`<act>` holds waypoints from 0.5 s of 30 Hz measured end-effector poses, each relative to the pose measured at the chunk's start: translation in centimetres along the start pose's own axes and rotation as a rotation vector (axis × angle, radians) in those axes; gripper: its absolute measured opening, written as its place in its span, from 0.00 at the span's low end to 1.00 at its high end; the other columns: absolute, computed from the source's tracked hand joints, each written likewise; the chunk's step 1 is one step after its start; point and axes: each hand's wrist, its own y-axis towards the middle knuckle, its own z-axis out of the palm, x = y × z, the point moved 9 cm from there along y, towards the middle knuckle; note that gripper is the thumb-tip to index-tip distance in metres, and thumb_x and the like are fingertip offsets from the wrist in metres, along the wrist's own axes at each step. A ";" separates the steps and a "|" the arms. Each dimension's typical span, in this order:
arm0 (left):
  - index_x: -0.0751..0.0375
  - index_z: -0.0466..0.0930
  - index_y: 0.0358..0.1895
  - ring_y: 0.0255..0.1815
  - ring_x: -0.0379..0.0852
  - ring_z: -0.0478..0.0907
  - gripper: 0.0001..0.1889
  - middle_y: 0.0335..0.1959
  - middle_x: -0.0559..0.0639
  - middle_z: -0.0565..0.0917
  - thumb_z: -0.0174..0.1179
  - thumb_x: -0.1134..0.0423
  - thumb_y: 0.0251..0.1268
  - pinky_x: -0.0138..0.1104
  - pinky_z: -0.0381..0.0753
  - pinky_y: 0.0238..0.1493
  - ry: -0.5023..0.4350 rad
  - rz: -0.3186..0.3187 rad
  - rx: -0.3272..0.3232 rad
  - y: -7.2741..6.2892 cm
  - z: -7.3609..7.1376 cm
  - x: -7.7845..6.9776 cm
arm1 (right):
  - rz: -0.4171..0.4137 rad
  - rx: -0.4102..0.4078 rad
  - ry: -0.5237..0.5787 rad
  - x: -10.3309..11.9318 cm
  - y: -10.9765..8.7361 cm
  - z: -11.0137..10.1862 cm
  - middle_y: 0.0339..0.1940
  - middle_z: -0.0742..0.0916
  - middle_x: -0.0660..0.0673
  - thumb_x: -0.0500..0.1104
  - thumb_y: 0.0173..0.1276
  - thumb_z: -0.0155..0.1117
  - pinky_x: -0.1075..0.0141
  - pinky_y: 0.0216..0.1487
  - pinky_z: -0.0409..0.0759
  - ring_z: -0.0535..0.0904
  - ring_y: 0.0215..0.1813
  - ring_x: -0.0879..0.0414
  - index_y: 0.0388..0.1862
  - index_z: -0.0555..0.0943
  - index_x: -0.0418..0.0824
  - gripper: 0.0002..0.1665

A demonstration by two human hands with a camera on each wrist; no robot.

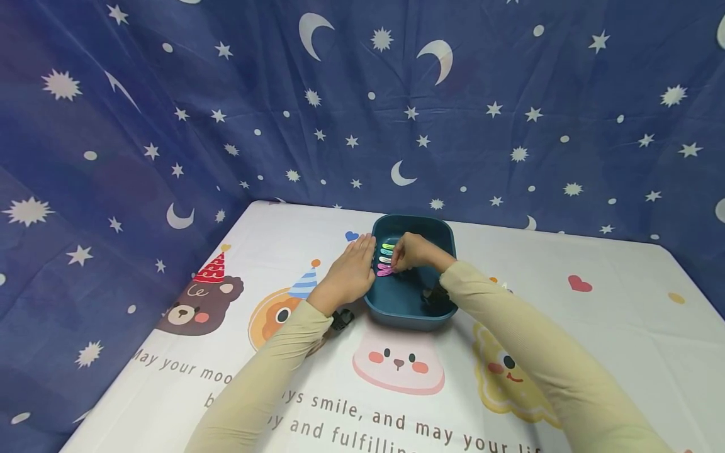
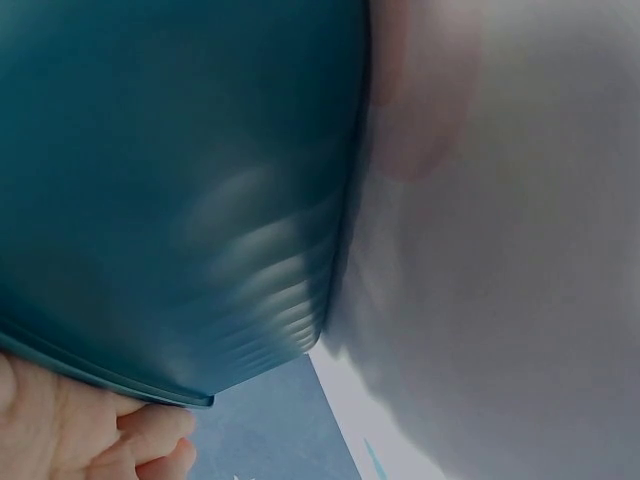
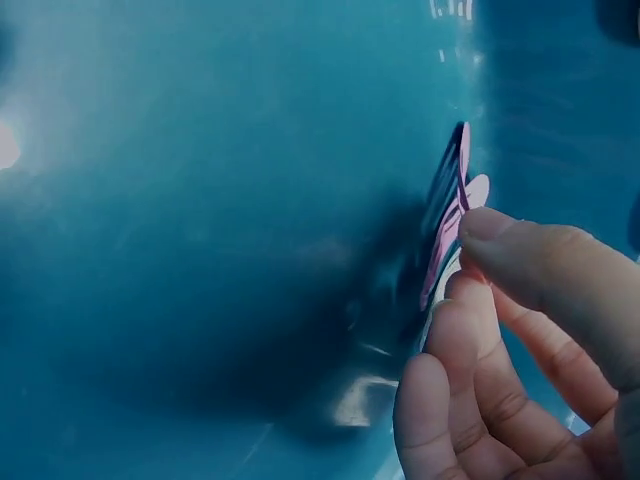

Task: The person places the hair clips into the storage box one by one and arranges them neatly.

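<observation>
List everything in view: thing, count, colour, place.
Basin: 1, dark teal-blue, on the tablecloth
Pink clips: apparently 2, pink, at basin's left inner side
Other clips: 3, yellow-green, light blue, white, in a row beyond the pink ones
Tablecloth: 1, white with cartoon prints and lettering, under basin
Backdrop: dark blue, white moons and stars, behind and left
Wrist devices: 2, black, one by each wrist
Sleeves: 2, cream, on forearms
Left hand: 1, bare, on basin's left rim
Right hand: 1, bare, pinching a pink clip

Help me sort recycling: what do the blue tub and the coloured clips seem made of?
The tub: probably moulded plastic, smooth, slightly glossy; it shows soft highlights.
The clips: perhaps coated metal or plastic, smooth-looking; their slim shapes and solid colours leave it open.
</observation>
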 end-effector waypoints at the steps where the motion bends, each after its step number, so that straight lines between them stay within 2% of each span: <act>1: 0.69 0.43 0.74 0.78 0.52 0.41 0.33 0.76 0.60 0.48 0.41 0.60 0.71 0.42 0.43 0.78 0.000 0.001 -0.001 0.0 0.0 0.0 | 0.007 0.003 0.001 -0.1 0.0 0.1 0.24 0.87 0.45 0.35 0.54 0.70 0.73 0.28 0.79 0.75 0.24 0.61 0.28 0.87 0.36 0.03; 15: 0.69 0.43 0.74 0.78 0.53 0.42 0.33 0.76 0.60 0.47 0.40 0.60 0.71 0.41 0.42 0.78 0.003 -0.001 0.003 0.1 0.1 0.0 | 0.061 0.079 0.029 -1.2 0.1 0.6 0.25 0.87 0.45 0.34 0.52 0.71 0.71 0.33 0.83 0.78 0.25 0.61 0.30 0.86 0.36 0.05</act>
